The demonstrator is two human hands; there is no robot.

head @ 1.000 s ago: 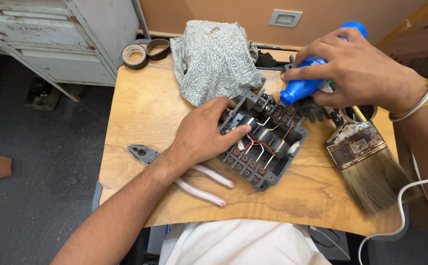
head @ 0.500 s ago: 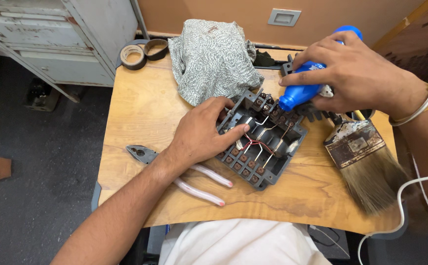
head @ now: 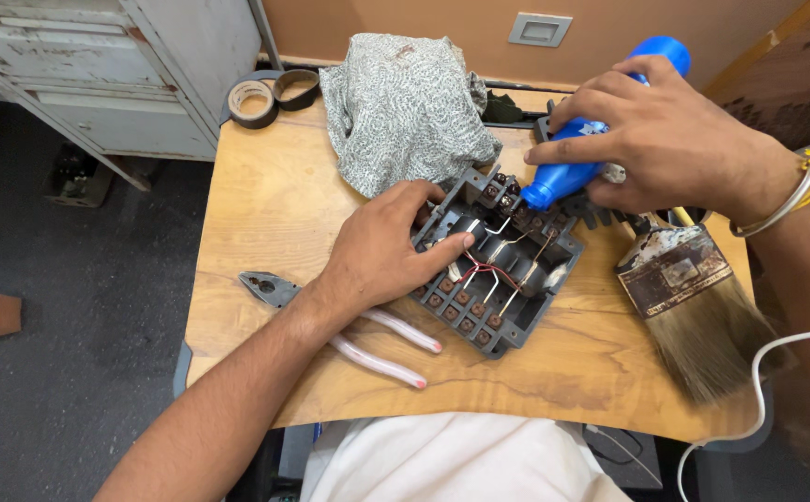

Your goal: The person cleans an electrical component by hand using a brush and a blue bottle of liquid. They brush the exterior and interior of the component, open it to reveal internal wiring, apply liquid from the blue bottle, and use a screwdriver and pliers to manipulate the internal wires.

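**Head view: two hands at a terminal block**

The left hand [head: 381, 251] lies flat and open on the dark terminal block [head: 498, 279] at the middle of the wooden table [head: 265, 214], fingers spread over its near-left edge. The right hand [head: 665, 139] is closed around a blue bottle [head: 591, 139], whose tip touches the block's far side. Pliers [head: 330, 321], a paintbrush [head: 693, 297], a cloth [head: 405, 107] and tape rolls [head: 270, 93] lie around.

Light wooden tabletop [head: 265, 214], patterned grey cloth [head: 400, 107], 2 tape rolls [head: 270, 93] at its back edge, pink-handled pliers [head: 349, 330], dark terminal block [head: 502, 270], worn paintbrush [head: 693, 307]
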